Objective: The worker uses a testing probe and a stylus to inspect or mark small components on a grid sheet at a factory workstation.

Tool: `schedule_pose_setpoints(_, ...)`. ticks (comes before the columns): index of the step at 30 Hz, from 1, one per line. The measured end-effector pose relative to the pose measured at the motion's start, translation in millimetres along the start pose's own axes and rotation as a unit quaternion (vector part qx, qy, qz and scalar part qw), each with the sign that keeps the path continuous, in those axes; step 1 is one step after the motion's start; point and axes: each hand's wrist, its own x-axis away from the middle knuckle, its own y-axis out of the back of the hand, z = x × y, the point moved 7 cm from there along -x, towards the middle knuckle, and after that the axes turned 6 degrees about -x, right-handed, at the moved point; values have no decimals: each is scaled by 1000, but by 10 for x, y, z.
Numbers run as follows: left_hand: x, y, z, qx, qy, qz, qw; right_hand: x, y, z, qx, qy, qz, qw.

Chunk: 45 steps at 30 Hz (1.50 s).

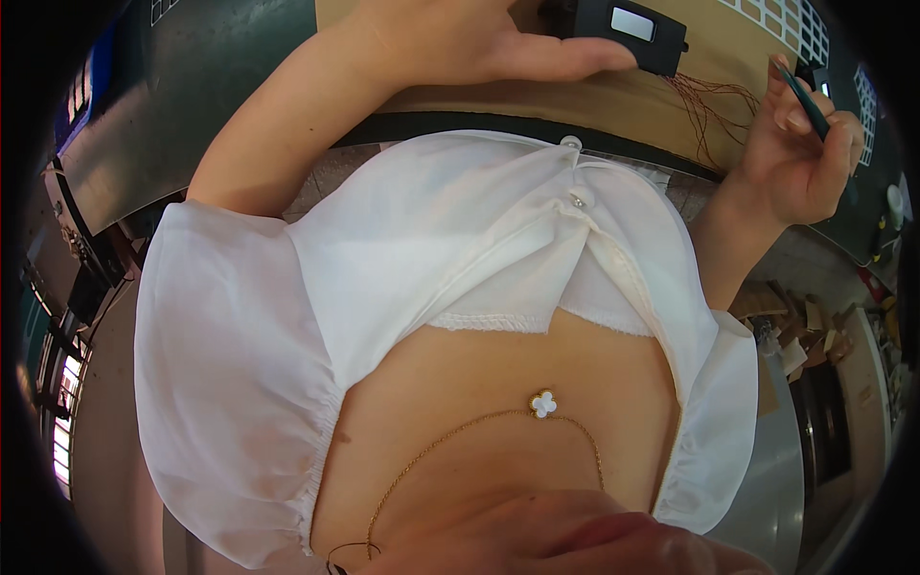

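Note:
My left hand [479, 43] reaches across the top of the view, its thumb stretched along the near edge of a black box [661, 43] with a pale rectangular window. The top edge of the picture cuts off its other fingers. Thin reddish-brown wires [704, 101] trail from the box's near right corner toward my right hand [805, 153]. That hand is raised at the right, palm turned up, with its fingers curled around a slim dark pointed tool [805, 101]. The tool is held tilted, apart from the box; its exact kind is unclear.
A brown board [460, 99] lies on a dark green worktop [153, 134] under the box. White grid sheets [781, 24] lie at the far right. Cardboard pieces [795, 331] are piled low at the right, beside a grey surface [781, 470].

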Motion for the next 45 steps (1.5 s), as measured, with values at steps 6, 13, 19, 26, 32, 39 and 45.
schedule_pose_setpoints(6, -48, -133, -13, 159, -63, -7, 985, 27, -18, 12, 40, 30, 11, 999)
schedule_pose_setpoints(13, -87, -208, -56, 212, -46, 50, 975, 20, 84, 12, 105, 69, 17, 992)
schedule_pose_setpoints(19, -49, -98, 61, 179, 110, 69, 975, 40, -228, 152, 226, 91, 85, 966)
schedule_pose_setpoints(26, -93, -133, 65, 185, 73, 52, 979, 75, -311, 20, 89, 216, 34, 972)
schedule_pose_setpoints(32, -116, -172, 126, 205, 78, 32, 975, -90, -2, 223, 295, 74, 95, 948)
schedule_pose_setpoints(39, -138, -48, 90, 236, 75, -28, 968, 70, 1369, 16, 451, -21, -148, 880)
schedule_pose_setpoints(45, -106, -147, 372, 267, 228, -33, 936, 129, 1271, -190, 461, -52, -117, 878)
